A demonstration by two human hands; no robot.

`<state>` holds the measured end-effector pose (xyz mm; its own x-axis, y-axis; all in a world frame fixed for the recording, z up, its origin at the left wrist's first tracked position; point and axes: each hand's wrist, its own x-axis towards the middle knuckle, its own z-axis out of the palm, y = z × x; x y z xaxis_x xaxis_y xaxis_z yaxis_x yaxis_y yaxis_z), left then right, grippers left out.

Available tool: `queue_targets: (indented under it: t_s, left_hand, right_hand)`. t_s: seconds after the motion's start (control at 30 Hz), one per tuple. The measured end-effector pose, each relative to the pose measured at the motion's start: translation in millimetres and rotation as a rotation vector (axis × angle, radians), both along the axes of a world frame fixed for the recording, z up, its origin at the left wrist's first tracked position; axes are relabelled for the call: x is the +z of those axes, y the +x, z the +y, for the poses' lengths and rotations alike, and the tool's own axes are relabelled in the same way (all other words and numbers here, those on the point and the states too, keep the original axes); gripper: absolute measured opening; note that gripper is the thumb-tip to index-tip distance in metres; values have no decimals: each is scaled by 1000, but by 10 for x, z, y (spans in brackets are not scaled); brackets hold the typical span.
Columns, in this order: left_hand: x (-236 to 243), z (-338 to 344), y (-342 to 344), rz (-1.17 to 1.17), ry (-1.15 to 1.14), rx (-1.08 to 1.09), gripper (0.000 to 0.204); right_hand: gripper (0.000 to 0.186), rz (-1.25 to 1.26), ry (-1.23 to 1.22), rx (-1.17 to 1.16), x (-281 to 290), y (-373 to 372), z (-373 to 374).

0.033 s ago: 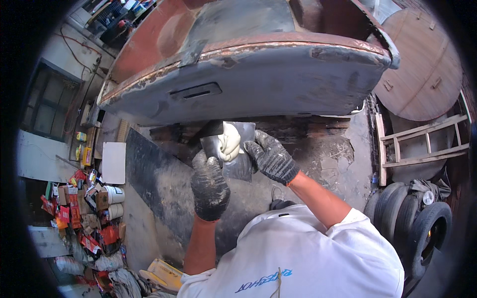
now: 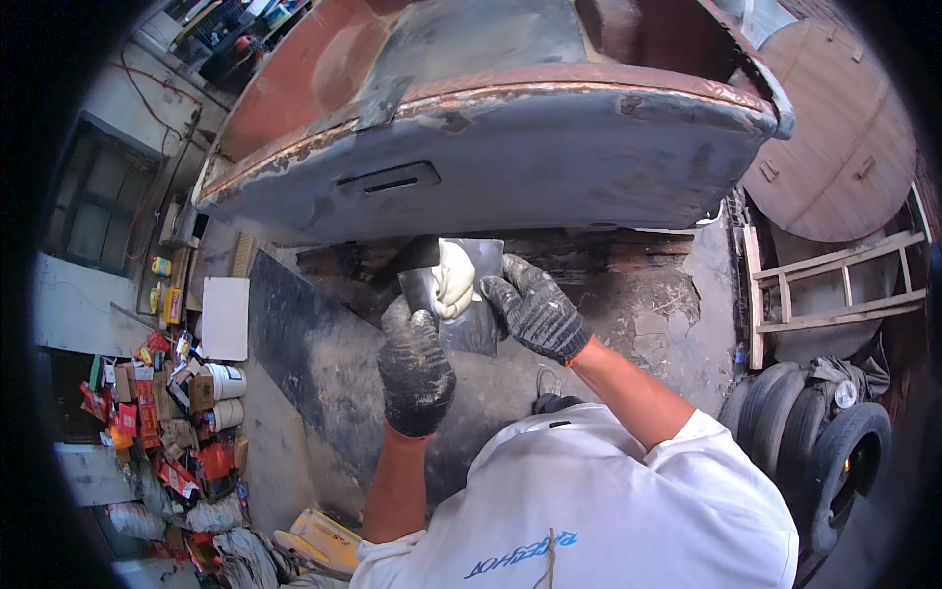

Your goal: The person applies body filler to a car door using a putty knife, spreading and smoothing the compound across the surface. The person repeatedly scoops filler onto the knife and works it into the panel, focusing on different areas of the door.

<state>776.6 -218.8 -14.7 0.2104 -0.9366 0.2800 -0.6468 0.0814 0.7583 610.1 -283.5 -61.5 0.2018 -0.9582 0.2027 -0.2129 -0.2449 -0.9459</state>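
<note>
Between my hands, a thick cream-coloured lump of putty (image 2: 453,281) sits in soft folds on dark, thin, flat sheets. My left hand (image 2: 417,373), in a dirty grey knit work glove, is closed on the lower edge of the left putty spreader (image 2: 418,289), a small dark plate. With a matching glove, my right hand (image 2: 538,307) grips the right edge of the larger dark sheet (image 2: 473,331) that bears most of the putty. Where the two plates meet is hidden under the putty. Just beyond them stands a grey vehicle panel (image 2: 530,162) with a slotted recess.
Rusty edging runs along the panel's top. Cluttered boxes and white buckets (image 2: 228,381) lie at the left. Several tyres (image 2: 852,461), a wooden frame (image 2: 834,285) and a round wooden board (image 2: 834,128) stand at the right. A yellow container (image 2: 324,540) sits at lower left.
</note>
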Motion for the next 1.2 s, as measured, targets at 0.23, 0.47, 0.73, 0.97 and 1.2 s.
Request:
queue_targets:
  t_s: [0.23,0.47,0.73,0.97,1.2]
  left_hand:
    - [-162,15,279,-250,-43,-65,32]
    - [-363,174,688,-583,-94,-106,30]
    - [-499,260,1742,-61,-93,394,43]
    - [-676,361,2768,-591,-224,104,41]
    - [-296,185,3568,-111,-100,-15,24]
  right_hand:
    - [25,-15,16,91,90,215,-233]
    - [27,-90,26,90,128,554,-383]
    - [27,-240,261,51,-172,1157,-323]
    - [30,-142,405,51,-328,2154,-90]
    - [21,88,16,-67,-143,2955,13]
